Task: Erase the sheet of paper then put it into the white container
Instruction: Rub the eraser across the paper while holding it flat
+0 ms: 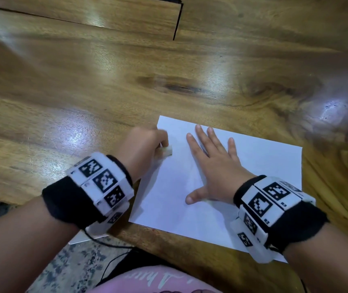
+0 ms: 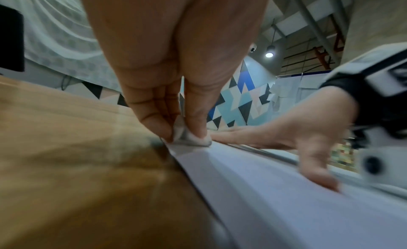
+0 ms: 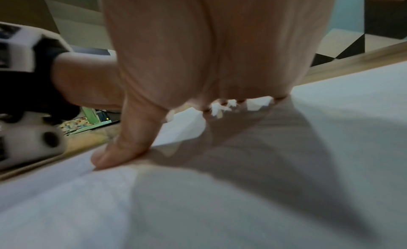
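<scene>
A white sheet of paper (image 1: 243, 182) lies on the wooden table (image 1: 105, 81), its near corner hanging over the table's front edge. My left hand (image 1: 145, 146) pinches a small white eraser (image 1: 167, 150) and presses it on the sheet close to its left edge; the left wrist view shows the eraser (image 2: 191, 138) between thumb and fingers on the paper (image 2: 286, 192). My right hand (image 1: 213, 163) lies flat on the middle of the sheet with fingers spread. In the right wrist view its palm and thumb (image 3: 123, 145) press the paper (image 3: 220, 209). No white container is in view.
Bare glossy wood stretches to the left and beyond the sheet. A seam with a dark gap (image 1: 177, 22) runs across the far part of the table. The table's front edge (image 1: 126, 231) is near my body, with patterned floor (image 1: 73, 265) and a black cable below.
</scene>
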The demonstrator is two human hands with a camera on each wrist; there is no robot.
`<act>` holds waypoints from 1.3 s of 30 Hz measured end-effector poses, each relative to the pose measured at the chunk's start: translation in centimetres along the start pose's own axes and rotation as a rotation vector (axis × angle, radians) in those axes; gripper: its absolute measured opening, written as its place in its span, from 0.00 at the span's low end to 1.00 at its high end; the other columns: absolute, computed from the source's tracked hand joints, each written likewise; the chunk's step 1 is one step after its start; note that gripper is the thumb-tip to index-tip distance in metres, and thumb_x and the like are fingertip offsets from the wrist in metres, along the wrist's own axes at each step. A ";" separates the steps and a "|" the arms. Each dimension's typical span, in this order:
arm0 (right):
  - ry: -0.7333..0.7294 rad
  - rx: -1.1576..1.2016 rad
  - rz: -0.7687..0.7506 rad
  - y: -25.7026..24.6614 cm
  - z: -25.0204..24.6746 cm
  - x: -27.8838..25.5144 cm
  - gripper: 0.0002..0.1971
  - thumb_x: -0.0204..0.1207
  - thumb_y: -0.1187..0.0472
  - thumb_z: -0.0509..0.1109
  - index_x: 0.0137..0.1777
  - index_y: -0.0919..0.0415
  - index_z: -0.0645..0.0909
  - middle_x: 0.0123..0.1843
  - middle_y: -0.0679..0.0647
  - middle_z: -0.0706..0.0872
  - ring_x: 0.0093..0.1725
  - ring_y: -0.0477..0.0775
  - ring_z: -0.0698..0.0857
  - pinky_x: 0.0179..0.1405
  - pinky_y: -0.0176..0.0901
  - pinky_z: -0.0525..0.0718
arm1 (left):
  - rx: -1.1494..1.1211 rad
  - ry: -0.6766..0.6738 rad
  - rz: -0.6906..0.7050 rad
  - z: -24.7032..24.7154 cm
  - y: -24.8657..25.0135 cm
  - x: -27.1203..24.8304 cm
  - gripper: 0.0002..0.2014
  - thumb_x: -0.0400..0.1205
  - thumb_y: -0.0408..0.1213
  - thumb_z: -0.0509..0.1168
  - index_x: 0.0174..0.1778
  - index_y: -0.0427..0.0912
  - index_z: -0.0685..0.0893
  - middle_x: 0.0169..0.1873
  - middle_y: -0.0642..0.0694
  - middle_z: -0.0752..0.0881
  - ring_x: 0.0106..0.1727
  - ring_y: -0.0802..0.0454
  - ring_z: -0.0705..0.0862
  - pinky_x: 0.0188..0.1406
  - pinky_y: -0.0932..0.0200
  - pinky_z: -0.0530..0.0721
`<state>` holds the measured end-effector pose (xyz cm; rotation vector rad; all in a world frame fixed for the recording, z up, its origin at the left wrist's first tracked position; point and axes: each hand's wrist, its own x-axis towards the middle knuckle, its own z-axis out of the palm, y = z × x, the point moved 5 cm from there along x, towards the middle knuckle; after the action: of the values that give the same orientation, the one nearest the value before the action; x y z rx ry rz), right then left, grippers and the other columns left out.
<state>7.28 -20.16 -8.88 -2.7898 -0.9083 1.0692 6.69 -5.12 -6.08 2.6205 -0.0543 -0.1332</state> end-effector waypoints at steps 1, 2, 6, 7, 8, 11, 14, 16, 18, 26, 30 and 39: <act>-0.002 0.003 -0.001 0.0 0.0 0.0 0.69 0.59 0.32 0.76 0.80 0.50 0.23 0.78 0.48 0.17 0.77 0.51 0.19 0.76 0.65 0.26 | 0.001 -0.034 0.031 0.2 0.1 -1.2 0.07 0.73 0.38 0.69 0.32 0.39 0.83 0.33 0.40 0.83 0.36 0.40 0.81 0.36 0.52 0.76; -0.002 0.006 -0.002 0.0 0.0 0.0 0.69 0.59 0.32 0.76 0.80 0.50 0.23 0.78 0.48 0.17 0.77 0.51 0.19 0.76 0.65 0.26 | -0.009 -0.078 0.056 0.5 0.2 -2.6 0.09 0.72 0.39 0.67 0.28 0.40 0.81 0.29 0.42 0.81 0.33 0.42 0.81 0.33 0.55 0.73; -0.014 0.008 -0.010 0.0 -0.2 0.0 0.68 0.60 0.33 0.75 0.80 0.50 0.23 0.78 0.48 0.17 0.77 0.50 0.19 0.76 0.64 0.26 | -0.109 -0.250 0.056 1.7 0.3 -7.1 0.13 0.73 0.47 0.59 0.27 0.44 0.78 0.29 0.47 0.80 0.31 0.49 0.80 0.32 0.56 0.72; -0.013 0.008 -0.012 0.0 -0.3 0.1 0.68 0.60 0.33 0.75 0.80 0.50 0.23 0.78 0.48 0.17 0.77 0.50 0.20 0.75 0.63 0.26 | -0.130 -0.255 0.031 1.8 0.2 -7.2 0.14 0.72 0.49 0.56 0.28 0.43 0.78 0.30 0.47 0.81 0.32 0.48 0.81 0.34 0.55 0.73; -0.010 0.005 -0.010 0.0 -0.5 0.3 0.68 0.60 0.33 0.75 0.80 0.50 0.23 0.78 0.48 0.17 0.77 0.50 0.20 0.75 0.63 0.26 | -0.138 -0.232 0.013 1.8 0.0 -7.0 0.15 0.72 0.48 0.56 0.30 0.42 0.80 0.32 0.46 0.82 0.33 0.48 0.81 0.36 0.55 0.74; -0.001 -0.002 0.004 0.3 -1.3 0.9 0.67 0.61 0.33 0.75 0.80 0.51 0.24 0.79 0.49 0.18 0.78 0.51 0.21 0.76 0.64 0.28 | -0.128 -0.141 0.009 1.5 0.1 -5.6 0.07 0.71 0.39 0.61 0.37 0.41 0.82 0.37 0.45 0.82 0.37 0.48 0.82 0.39 0.56 0.75; -0.001 -0.007 -0.002 0.5 -1.5 1.2 0.68 0.60 0.32 0.75 0.80 0.51 0.24 0.79 0.49 0.18 0.78 0.51 0.21 0.76 0.64 0.28 | -0.128 -0.108 0.063 1.7 0.8 -4.9 0.01 0.71 0.31 0.66 0.36 0.38 0.82 0.36 0.43 0.81 0.36 0.49 0.81 0.39 0.58 0.75; -0.001 -0.003 -0.004 0.5 -1.4 1.3 0.68 0.59 0.32 0.75 0.80 0.51 0.23 0.79 0.49 0.18 0.78 0.51 0.21 0.76 0.64 0.28 | -0.129 -0.083 0.071 1.8 1.1 -4.5 0.01 0.71 0.28 0.67 0.36 0.35 0.83 0.35 0.40 0.81 0.36 0.46 0.81 0.40 0.60 0.74; 0.001 -0.003 -0.002 0.5 -1.4 1.3 0.68 0.59 0.32 0.75 0.80 0.50 0.24 0.79 0.49 0.18 0.78 0.51 0.21 0.76 0.64 0.27 | -0.131 -0.031 0.056 1.5 1.1 -3.6 0.08 0.73 0.36 0.63 0.37 0.35 0.83 0.36 0.39 0.82 0.38 0.45 0.81 0.38 0.65 0.71; 0.015 -0.008 -0.002 0.6 -1.4 1.4 0.68 0.58 0.32 0.76 0.80 0.46 0.25 0.79 0.49 0.18 0.78 0.51 0.21 0.75 0.65 0.28 | -0.061 0.025 -0.123 -0.5 -0.2 1.3 0.10 0.72 0.41 0.72 0.46 0.41 0.85 0.36 0.45 0.82 0.39 0.50 0.77 0.33 0.64 0.64; 0.006 -0.013 0.006 0.5 -1.4 1.3 0.67 0.59 0.32 0.75 0.80 0.46 0.25 0.79 0.49 0.18 0.78 0.51 0.21 0.76 0.65 0.28 | -0.047 -0.006 -0.055 0.0 -0.2 0.1 0.06 0.72 0.41 0.71 0.36 0.41 0.86 0.33 0.45 0.83 0.38 0.47 0.80 0.35 0.59 0.71; 0.017 0.000 0.009 0.5 -1.4 1.3 0.68 0.58 0.33 0.76 0.80 0.46 0.25 0.79 0.49 0.19 0.78 0.50 0.21 0.77 0.65 0.28 | -0.049 -0.108 -0.010 -1.1 -0.2 -0.3 0.06 0.70 0.40 0.74 0.36 0.42 0.86 0.32 0.44 0.87 0.35 0.49 0.80 0.28 0.72 0.69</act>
<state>9.14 -19.64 -8.71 -2.8013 -0.8945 1.0444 6.52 -4.44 -5.21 2.5636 -0.0747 -0.2767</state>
